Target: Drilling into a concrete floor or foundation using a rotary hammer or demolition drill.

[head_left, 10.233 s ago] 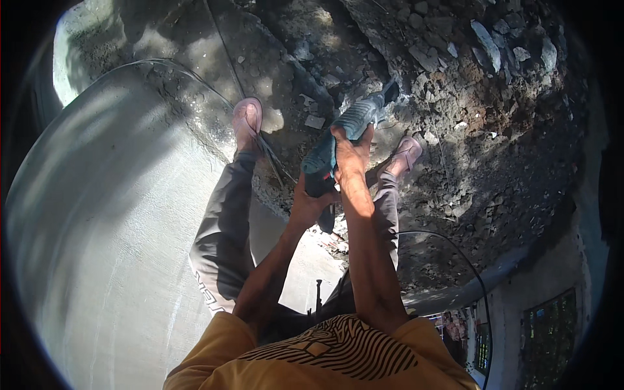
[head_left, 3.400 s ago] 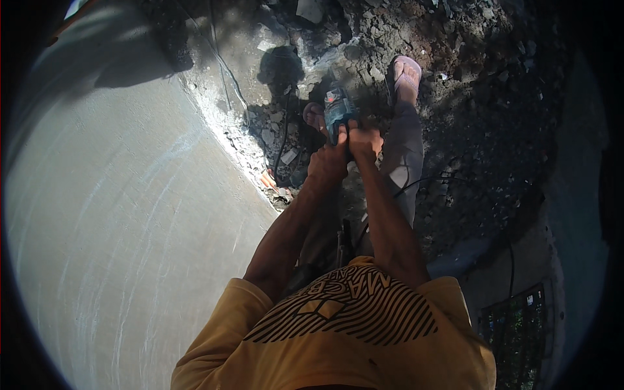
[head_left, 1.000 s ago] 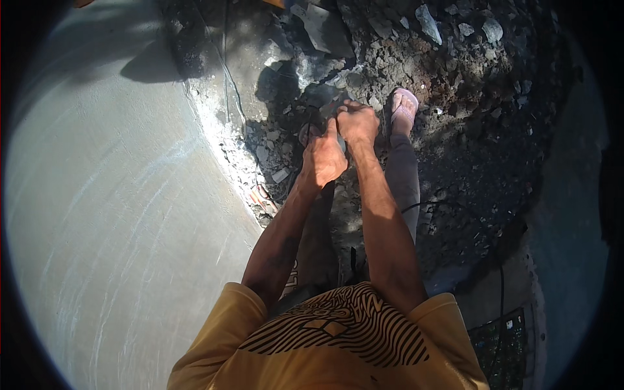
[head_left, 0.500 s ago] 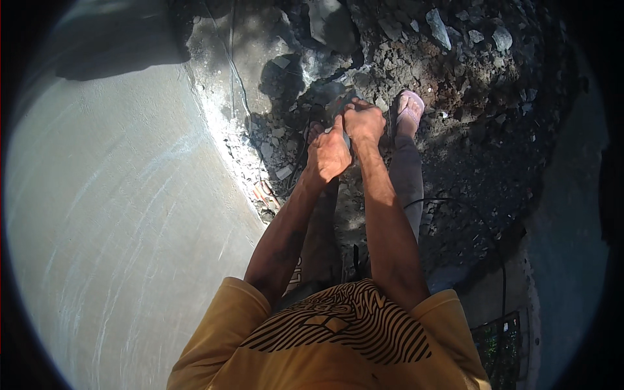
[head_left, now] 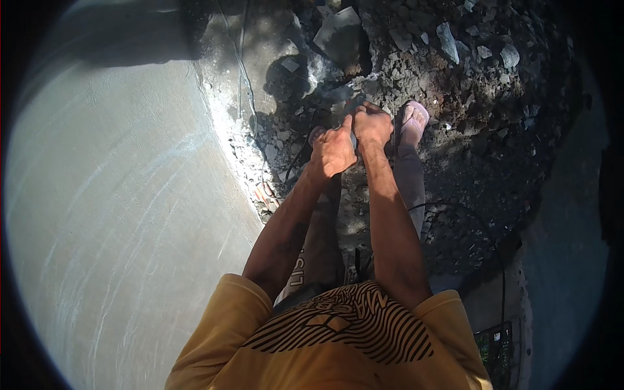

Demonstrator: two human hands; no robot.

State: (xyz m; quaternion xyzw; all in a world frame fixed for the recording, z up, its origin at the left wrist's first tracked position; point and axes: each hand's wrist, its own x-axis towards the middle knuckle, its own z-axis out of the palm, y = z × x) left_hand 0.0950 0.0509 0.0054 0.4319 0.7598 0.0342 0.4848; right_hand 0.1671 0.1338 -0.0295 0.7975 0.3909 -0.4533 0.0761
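My left hand (head_left: 333,153) and my right hand (head_left: 373,127) are close together in front of my legs, low over broken ground. Both are closed around a dark grey tool (head_left: 354,102), most of it covered by my fingers. Its exact kind cannot be made out. The left thumb side lies against the right hand, and the right hand is slightly farther out. Under and around them lies broken rubble (head_left: 403,71). My right foot, in a pink flip-flop (head_left: 416,117), stands just right of the hands; my left foot (head_left: 316,134) is partly hidden behind the left hand.
A smooth pale concrete surface (head_left: 123,195) fills the left side. Thin cables (head_left: 244,78) lie along its far edge. A black cable (head_left: 471,211) curves from my right leg toward the lower right. Larger stones (head_left: 447,43) and a flat slab (head_left: 338,32) lie farther out.
The whole view has shifted a little, so the ground sits lower and more to the right. Both hands keep their grip on the grey tool, with only a slight movement.
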